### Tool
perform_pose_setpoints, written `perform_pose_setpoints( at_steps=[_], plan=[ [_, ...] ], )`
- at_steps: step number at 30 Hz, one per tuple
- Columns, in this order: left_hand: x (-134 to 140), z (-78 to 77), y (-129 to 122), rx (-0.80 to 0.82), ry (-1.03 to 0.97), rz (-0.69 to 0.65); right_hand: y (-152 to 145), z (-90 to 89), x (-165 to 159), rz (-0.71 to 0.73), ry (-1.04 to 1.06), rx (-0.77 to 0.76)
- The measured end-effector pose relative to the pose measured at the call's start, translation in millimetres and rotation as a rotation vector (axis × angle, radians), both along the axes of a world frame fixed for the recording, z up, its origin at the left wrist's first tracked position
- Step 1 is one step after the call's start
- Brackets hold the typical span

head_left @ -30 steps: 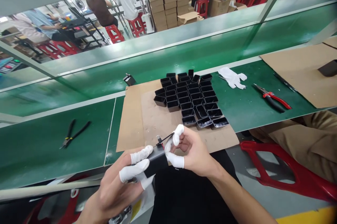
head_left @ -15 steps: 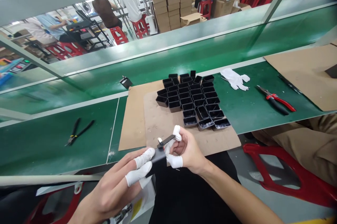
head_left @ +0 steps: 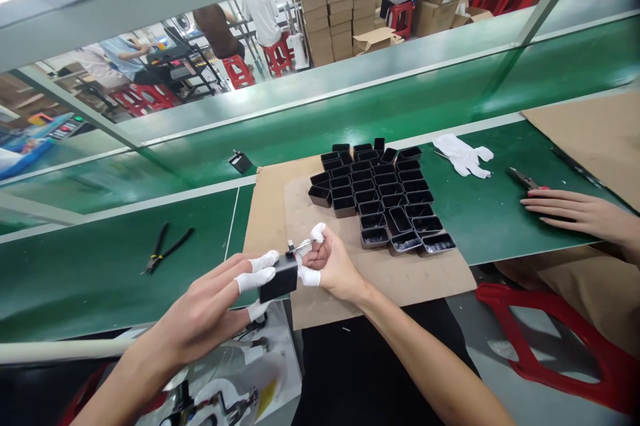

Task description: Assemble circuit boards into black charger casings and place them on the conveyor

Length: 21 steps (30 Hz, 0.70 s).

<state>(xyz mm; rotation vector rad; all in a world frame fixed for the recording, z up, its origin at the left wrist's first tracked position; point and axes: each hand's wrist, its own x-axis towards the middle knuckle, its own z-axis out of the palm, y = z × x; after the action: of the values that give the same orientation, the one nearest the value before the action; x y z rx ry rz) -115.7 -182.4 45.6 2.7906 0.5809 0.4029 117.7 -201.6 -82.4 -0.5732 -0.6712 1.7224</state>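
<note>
My left hand, with white finger cots on its fingertips, is closed around a small black rectangular box. Fingers of my right hand, also in white cots, pinch a thin dark flat piece at the box's upper right end. A small white part shows beside that piece; how they join the box is too small to tell. Beyond my hands, several open-topped black boxes stand close together on a cardboard sheet. Small bits lie inside the nearest ones.
Pliers with dark handles lie at left. A single black box stands by the belt. At right are a white glove and red-handled pliers, with another person's hand on them. A red stool stands below.
My hands and the box have shifted left and slightly up, and the box shows more of its side. Another person's hand has come onto the red-handled pliers. The view has shifted slightly.
</note>
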Motion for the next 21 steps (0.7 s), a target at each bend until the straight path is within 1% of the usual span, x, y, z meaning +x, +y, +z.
perform_pose_setpoints(
  at_steps=[3,5,8,10,13,16,21],
  plan=[
    [-1.1,0.3,4.4,-0.016,-0.002,-0.004,5.1,-4.4,1.8,0.011,-0.001,-0.006],
    [-2.8,-1.2,7.1,-0.02,-0.048,0.012,7.5,-8.6,5.6,0.008,-0.022,-0.001],
    [-7.1,-7.3,11.7,-0.011,-0.116,0.051,10.1,-14.5,10.7,0.021,-0.04,0.015],
    [-8.2,-13.0,14.6,-0.006,-0.112,0.063,10.9,-16.8,11.2,0.043,-0.038,0.01],
    [-3.7,-19.8,17.1,-0.015,-0.101,0.049,10.4,-17.4,8.3,0.04,-0.006,-0.024],
    [5.0,-23.3,17.7,-0.044,-0.113,0.039,8.9,-16.7,6.2,0.026,0.042,-0.052],
    [12.1,-26.9,19.2,-0.102,-0.076,0.061,7.5,-16.7,10.9,0.019,0.025,-0.027]
  ],
)
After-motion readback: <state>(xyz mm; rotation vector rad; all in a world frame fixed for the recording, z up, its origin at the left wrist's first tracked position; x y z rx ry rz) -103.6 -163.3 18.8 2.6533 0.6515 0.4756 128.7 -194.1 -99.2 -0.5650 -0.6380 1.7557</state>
